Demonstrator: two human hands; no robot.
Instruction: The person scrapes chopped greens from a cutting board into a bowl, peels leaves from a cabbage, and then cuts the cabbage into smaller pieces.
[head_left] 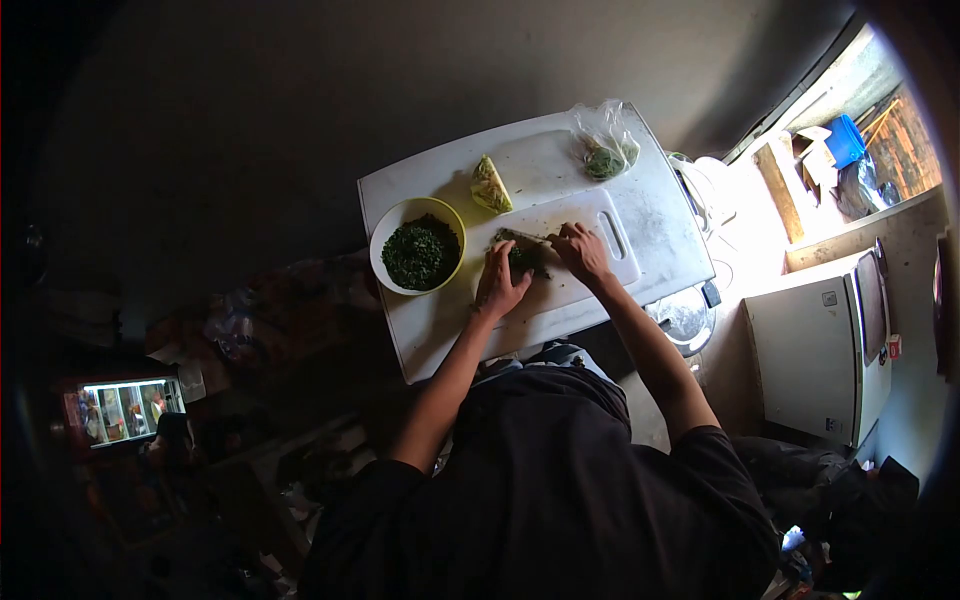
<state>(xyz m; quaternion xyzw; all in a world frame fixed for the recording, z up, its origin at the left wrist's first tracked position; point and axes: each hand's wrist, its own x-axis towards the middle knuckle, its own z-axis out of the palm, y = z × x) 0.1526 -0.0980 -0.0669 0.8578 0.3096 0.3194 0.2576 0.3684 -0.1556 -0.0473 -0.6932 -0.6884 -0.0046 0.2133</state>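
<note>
A white cutting board [572,286] with a slot handle lies on the white table. Dark chopped greens [527,260] are on it between my hands. My left hand [499,284] is at the left side of the greens, thumb and fingers apart. My right hand [580,250] is closed at the handle end of a knife [526,235], whose blade points left over the greens. Left of the board stands a bowl [455,262], white inside with a yellow-green rim, holding finely chopped greens. A cut wedge of cabbage [490,187] lies behind the board.
A clear plastic bag [604,150] with something green inside sits at the table's back right. The white table [410,335] has its near edge close to my body. A white fridge [800,345] stands at the right; a lit screen [125,410] shows at the far left.
</note>
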